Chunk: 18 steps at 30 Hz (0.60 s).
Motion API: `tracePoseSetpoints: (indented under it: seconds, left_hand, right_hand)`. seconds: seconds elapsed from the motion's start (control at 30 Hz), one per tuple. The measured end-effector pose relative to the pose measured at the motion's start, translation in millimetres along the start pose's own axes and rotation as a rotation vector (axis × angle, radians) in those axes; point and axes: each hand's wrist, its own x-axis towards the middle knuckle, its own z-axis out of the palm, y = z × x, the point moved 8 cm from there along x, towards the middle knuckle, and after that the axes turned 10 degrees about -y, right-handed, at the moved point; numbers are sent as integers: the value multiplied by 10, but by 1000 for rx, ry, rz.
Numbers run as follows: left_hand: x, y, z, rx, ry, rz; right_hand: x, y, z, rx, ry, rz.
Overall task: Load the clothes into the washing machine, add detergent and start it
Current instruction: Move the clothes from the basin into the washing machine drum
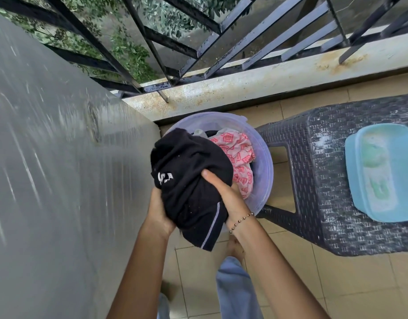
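Note:
A bundled black garment (pixel 189 180) with a white logo and grey piping hangs above a pale purple plastic basin (pixel 265 171) on the floor. My left hand (pixel 158 212) grips the bundle from the left and underneath. My right hand (pixel 223 194), with a bead bracelet on its wrist, grips it from the right, thumb on top. Inside the basin lie a pink-and-white patterned cloth (pixel 238 157) and some darker clothes. A large grey surface (pixel 51 157), blurred, fills the left side; whether it is the washing machine I cannot tell.
A dark woven plastic stool (pixel 325 180) stands right of the basin and carries a light blue lidded tub (pixel 382 171). A concrete ledge (pixel 244 81) with a black metal railing (pixel 152 42) runs behind. My legs and bare feet stand on beige floor tiles (pixel 336 284).

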Motion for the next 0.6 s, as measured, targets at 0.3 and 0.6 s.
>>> tracePoseSetpoints:
  seconds: [0.3,0.6]
  left_hand:
    - [21,82,101,288,18,10]
    - [9,578,525,424,-150,170]
  right_hand:
    - [84,269,-81,1,-149,164]
    - [-46,109,-138,-166,-166,147]
